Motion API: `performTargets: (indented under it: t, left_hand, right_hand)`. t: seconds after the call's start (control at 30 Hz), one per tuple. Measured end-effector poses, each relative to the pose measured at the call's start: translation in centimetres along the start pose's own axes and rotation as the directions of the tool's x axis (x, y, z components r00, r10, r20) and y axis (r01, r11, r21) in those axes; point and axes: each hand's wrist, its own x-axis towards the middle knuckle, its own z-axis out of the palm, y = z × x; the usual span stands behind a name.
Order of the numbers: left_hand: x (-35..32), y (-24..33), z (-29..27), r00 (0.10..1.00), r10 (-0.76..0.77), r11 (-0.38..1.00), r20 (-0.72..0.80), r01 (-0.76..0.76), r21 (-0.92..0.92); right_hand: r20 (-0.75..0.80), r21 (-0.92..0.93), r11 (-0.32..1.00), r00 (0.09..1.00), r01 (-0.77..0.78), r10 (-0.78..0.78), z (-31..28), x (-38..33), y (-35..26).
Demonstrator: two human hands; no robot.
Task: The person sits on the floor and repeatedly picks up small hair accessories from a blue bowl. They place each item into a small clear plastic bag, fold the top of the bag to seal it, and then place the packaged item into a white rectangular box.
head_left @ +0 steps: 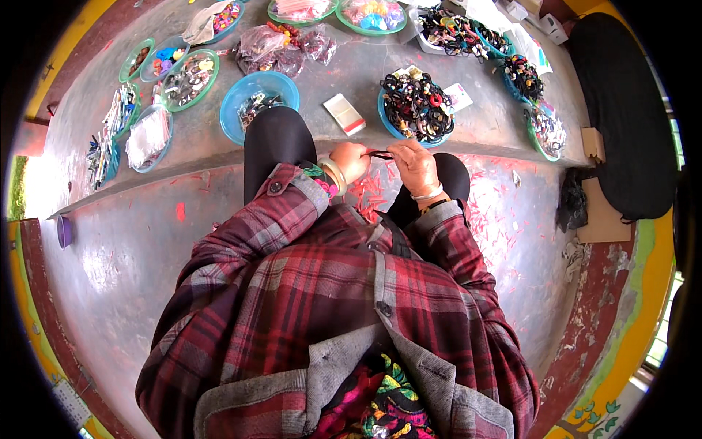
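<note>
Above my lap, my left hand [350,162] and my right hand [416,170] are both closed, close together. A short black elastic hair tie [380,154] is stretched between their fingertips. Just beyond them stands a blue basin heaped with black hair ties [415,107], some with small coloured pieces. Left of it lies a flat white and red packet [344,115]. Farther left, a blue bowl [229,110] holds small dark and pale pieces, partly hidden behind my knee. Bracelets circle both wrists.
Red scraps [482,212] litter the floor around my legs. Along the raised grey ledge [333,69] stand several baskets of small goods, clear plastic bags [274,47] and a tray of black hair ties [450,33]. A long black cushion [618,117] is at the right; a purple cup [65,231] is at the left.
</note>
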Motion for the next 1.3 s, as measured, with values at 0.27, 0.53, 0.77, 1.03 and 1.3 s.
performTargets:
  t: [0.27, 0.53, 0.77, 1.03, 1.3]
  left_hand:
    - [0.0, 0.2, -0.1, 0.999, 0.017, 0.999, 0.046, -0.018, 0.031]
    - [-0.3, 0.6, -0.2, 0.998, 0.029, 0.988, 0.047, -0.022, -0.156]
    - [0.0, -0.4, 0.2, 0.977, 0.002, 0.803, 0.215, 0.127, -0.582]
    - [0.1, -0.5, 0.2, 0.918, -0.036, 0.493, 0.395, 0.36, -0.792]
    - [-0.5, 1.5, -2.0, 0.919, -0.107, 0.395, 0.379, 0.389, -0.832]
  right_hand:
    - [0.076, -0.083, 0.992, 0.993, 0.1, -0.094, 0.1, -0.1, 0.3]
    - [0.122, -0.062, 0.992, 0.986, -0.108, 0.115, 0.9, -0.3, -0.8]
    - [0.025, -0.003, 1.0, 1.0, -0.017, 0.017, 0.7, -0.2, -0.6]
    - [0.018, -0.022, 0.999, 0.999, 0.038, -0.038, 0.9, -0.1, 0.5]
    - [-0.017, 0.202, 0.963, 0.983, -0.177, 0.184, 0.3, -0.2, 1.3]
